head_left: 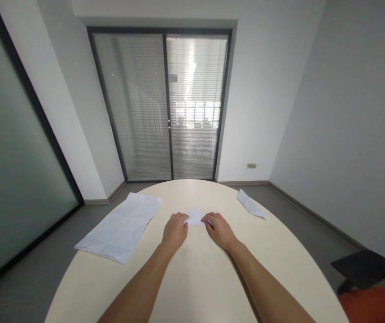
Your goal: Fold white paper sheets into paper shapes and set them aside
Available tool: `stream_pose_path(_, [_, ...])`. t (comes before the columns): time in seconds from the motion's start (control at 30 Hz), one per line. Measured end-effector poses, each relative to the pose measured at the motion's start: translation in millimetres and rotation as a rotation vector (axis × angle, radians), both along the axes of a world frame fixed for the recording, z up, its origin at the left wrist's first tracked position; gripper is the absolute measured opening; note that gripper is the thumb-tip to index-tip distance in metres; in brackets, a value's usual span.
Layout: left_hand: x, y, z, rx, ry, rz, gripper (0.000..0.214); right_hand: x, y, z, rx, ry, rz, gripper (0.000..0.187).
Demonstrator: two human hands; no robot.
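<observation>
A small folded piece of white paper [195,216] lies on the round cream table [199,278], a little beyond the table's middle. My left hand [175,231] rests at its left edge with the fingers curled and pinching the paper. My right hand [218,229] sits at the paper's right edge, fingers bent down and pressing on it. Both forearms reach in from the bottom of the view.
A large creased white sheet [121,226] lies on the table's left side, partly over the edge. A smaller folded white paper [251,205] lies at the far right rim. A dark chair with an orange seat [374,287] stands at the lower right. Glass sliding doors [165,107] face me.
</observation>
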State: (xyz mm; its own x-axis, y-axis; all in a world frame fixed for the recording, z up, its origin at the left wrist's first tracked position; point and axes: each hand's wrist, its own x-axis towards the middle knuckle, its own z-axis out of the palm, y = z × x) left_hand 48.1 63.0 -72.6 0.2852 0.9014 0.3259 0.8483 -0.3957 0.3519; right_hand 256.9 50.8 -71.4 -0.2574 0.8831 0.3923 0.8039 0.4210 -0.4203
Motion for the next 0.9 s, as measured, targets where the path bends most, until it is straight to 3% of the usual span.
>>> stream_pose_path(0.9, [-0.7,0.2,-0.2,-0.008,-0.009,0.001,0.035,-0.8,-0.9,0.3,0.000,-0.001,-0.009,0.028])
